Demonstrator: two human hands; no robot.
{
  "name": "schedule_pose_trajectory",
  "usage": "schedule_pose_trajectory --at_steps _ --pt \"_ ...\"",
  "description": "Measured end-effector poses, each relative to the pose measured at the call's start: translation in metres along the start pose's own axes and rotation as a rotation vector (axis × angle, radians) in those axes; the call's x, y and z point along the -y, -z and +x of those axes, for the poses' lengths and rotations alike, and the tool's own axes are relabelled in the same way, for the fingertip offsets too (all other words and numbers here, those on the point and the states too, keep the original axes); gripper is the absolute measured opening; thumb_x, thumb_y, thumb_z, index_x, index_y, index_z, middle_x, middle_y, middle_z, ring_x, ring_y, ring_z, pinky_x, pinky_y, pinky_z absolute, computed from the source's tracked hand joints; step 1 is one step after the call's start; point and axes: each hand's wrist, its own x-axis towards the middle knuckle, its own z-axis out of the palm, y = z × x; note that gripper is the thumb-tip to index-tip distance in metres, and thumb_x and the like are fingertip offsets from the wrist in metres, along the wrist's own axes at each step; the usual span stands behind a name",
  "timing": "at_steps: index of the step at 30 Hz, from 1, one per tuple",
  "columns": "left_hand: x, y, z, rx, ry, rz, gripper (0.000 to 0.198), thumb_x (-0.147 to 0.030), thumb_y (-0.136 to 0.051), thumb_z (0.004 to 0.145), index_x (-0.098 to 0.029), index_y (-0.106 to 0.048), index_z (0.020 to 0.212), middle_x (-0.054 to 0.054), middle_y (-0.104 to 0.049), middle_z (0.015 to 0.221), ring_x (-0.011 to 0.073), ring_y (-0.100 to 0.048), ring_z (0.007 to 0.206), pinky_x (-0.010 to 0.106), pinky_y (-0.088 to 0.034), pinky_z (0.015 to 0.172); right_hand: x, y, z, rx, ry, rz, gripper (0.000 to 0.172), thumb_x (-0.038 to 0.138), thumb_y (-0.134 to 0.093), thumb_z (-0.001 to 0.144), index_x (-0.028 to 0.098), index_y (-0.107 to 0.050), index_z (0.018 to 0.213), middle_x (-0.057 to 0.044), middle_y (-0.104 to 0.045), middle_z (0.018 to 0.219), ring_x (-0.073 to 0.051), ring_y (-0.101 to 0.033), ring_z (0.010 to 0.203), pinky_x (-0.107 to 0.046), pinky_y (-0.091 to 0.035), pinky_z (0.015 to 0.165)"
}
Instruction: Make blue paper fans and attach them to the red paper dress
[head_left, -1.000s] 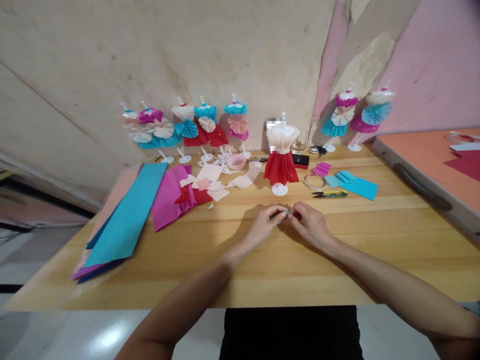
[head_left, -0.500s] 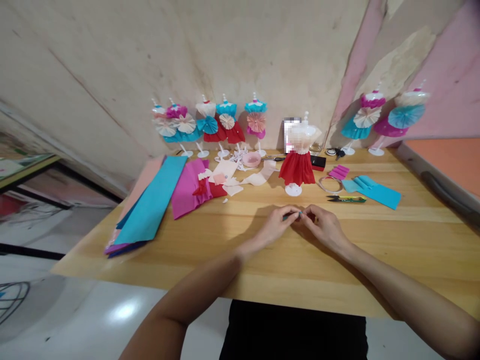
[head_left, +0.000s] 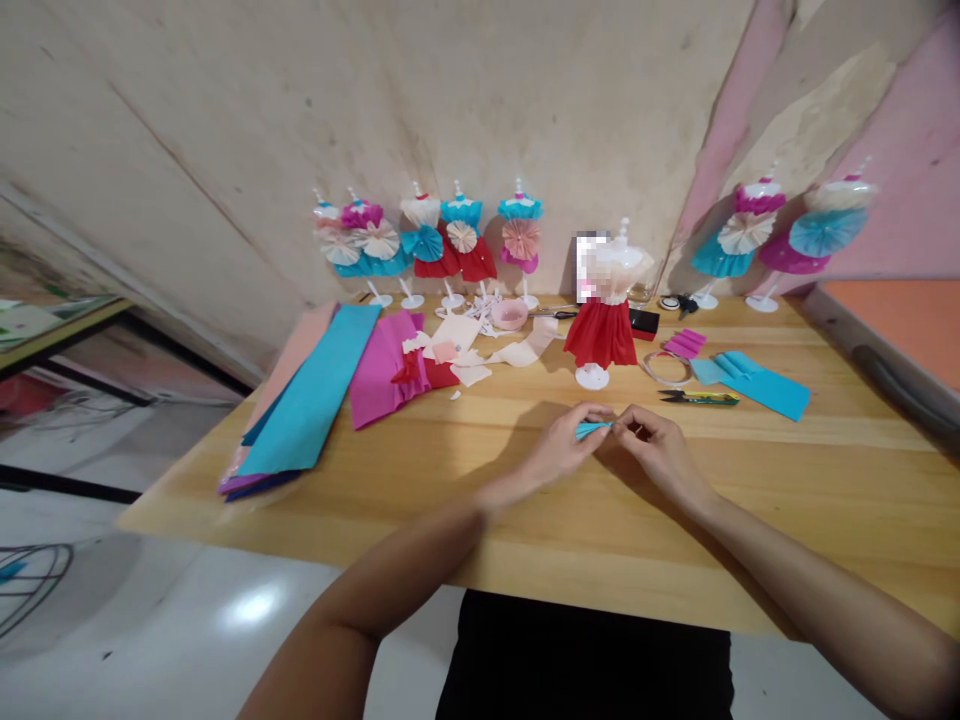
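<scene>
The work looks partway along: at the centre of the frame, just below the nearest dress form (head_left: 600, 333), the small blue piece (head_left: 591, 430) seems already folded into narrow pleats and drawn in at one end. It is not spread into a round like the cream fan (head_left: 461, 236) on one of the dressed forms left of the upper centre, and it is apart from any form. The nearest form already wears a pale top and a red skirt; its waist is partly blurred, so whether anything is fixed there I cannot tell. The left hand (head_left: 566, 440) is closed narrow, holding the piece between thumb and fingers; the right hand (head_left: 660, 450) appears to pinch its tip, and whether it also has a thread or wire is too small to make out. The piece itself is bright blue, slim and tapered, wider towards the left hand, with faint lines suggesting folds. Right of centre, a blue sheet (head_left: 780, 392) of similar colour lies near the snips (head_left: 701, 398).
</scene>
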Motion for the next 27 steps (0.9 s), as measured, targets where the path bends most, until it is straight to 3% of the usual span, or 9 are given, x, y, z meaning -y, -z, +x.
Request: schedule_pose_trajectory --at_steps 5,13,21,25,27 --pt "0.001 0.003 0.006 -0.043 0.088 -0.159 0.017 -0.033 -0.057 0.092 -0.017 -0.06 0.097 0.004 -0.066 0.095 0.0148 -0.061 0.09 0.029 -0.048 0.085 0.007 0.003 0.0 -0.043 0.19 -0.209 0.017 0.034 -0.057 0.089 0.022 -0.062 0.079 -0.001 -0.06 0.073 -0.018 -0.053 0.072 -0.03 -0.04 0.066" --pt "0.003 0.005 0.009 -0.065 0.129 -0.248 0.013 -0.029 -0.059 0.09 -0.016 -0.059 0.09 0.001 -0.063 0.084 0.0123 -0.059 0.079 0.026 -0.046 0.077 0.005 0.01 0.009 0.067 0.015 -0.081 0.027 0.044 -0.052 0.094 0.021 -0.065 0.091 -0.003 -0.068 0.089 -0.018 -0.059 0.079 -0.03 -0.044 0.071" --pt "0.001 0.006 0.004 -0.002 0.068 -0.135 0.011 -0.027 -0.055 0.093 -0.019 -0.059 0.098 0.002 -0.065 0.095 0.0144 -0.06 0.09 0.029 -0.047 0.085 -0.002 0.006 0.008 0.112 0.019 -0.105 0.022 0.041 -0.058 0.089 0.021 -0.062 0.081 0.0 -0.062 0.076 -0.016 -0.052 0.069 -0.028 -0.039 0.063" --pt "0.0 0.002 0.002 -0.011 0.061 -0.182 0.037 -0.029 -0.067 0.086 -0.021 -0.052 0.119 0.007 -0.063 0.117 0.0181 -0.061 0.108 0.032 -0.047 0.095 -0.003 0.007 0.009 0.122 -0.094 0.084 0.024 0.042 -0.06 0.087 0.02 -0.059 0.077 0.002 -0.057 0.071 -0.014 -0.048 0.066 -0.028 -0.036 0.063" --pt "-0.001 0.002 0.002 -0.024 0.046 -0.153 0.036 -0.029 -0.068 0.086 -0.021 -0.053 0.118 0.008 -0.063 0.118 0.019 -0.06 0.11 0.033 -0.046 0.096 -0.004 0.006 0.009 0.129 -0.13 0.173 0.027 0.044 -0.062 0.086 0.019 -0.058 0.075 0.002 -0.055 0.07 -0.014 -0.047 0.067 -0.029 -0.035 0.064"
